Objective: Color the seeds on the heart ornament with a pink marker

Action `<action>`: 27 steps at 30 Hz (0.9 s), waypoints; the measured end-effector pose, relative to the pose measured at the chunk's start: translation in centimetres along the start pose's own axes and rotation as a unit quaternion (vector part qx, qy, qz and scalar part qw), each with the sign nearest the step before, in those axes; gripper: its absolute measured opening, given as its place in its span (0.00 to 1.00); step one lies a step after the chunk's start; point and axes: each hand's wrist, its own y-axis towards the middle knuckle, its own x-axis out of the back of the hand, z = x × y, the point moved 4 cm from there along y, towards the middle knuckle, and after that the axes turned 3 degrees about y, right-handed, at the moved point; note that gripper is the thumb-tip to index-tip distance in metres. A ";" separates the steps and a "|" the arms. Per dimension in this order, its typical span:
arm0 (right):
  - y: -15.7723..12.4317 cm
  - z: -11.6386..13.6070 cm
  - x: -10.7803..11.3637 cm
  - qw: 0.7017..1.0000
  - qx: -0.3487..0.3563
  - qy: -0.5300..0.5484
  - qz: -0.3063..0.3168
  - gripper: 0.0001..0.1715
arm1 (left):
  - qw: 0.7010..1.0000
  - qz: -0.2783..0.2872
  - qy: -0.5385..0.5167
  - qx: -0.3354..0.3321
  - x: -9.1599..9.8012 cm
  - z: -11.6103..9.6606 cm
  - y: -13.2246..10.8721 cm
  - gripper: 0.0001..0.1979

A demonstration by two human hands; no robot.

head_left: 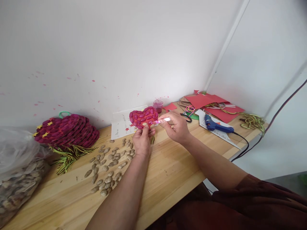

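Observation:
My left hand [142, 142] grips the lower edge of a heart-shaped piece [141, 117] covered with peanut shells, most of them painted magenta. A pale, unpainted shell shows near my left thumb. In my right hand [177, 127] is a white-handled paintbrush [165, 120], its magenta-stained end touching the lower right of the heart. A small clear cup [158, 104] with magenta paint stands just behind the heart. Under and behind it lies a white sheet of paper [117, 124] with writing and small stars.
Loose peanuts [107, 183] lie scattered left of my forearm. Finished-looking magenta hearts [69, 131] with green strings are stacked at left, beside a plastic bag of peanuts [19, 185]. On the right are a blue glue gun [217, 125], red card [201, 100] and green cord [253, 123].

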 end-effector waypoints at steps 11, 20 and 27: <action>0.1 -0.5 0.3 1.000 -0.018 -0.010 -0.007 0.09 | 1.000 0.001 -0.001 0.007 -0.1 -0.1 0.0 0.22; 0.1 -0.2 0.1 1.000 -0.020 0.002 0.003 0.09 | 1.000 0.002 0.009 0.011 -0.1 -0.2 -0.1 0.21; 0.1 -0.3 0.2 1.000 -0.026 0.002 -0.003 0.09 | 1.000 -0.002 0.005 0.017 -0.2 -0.3 -0.2 0.22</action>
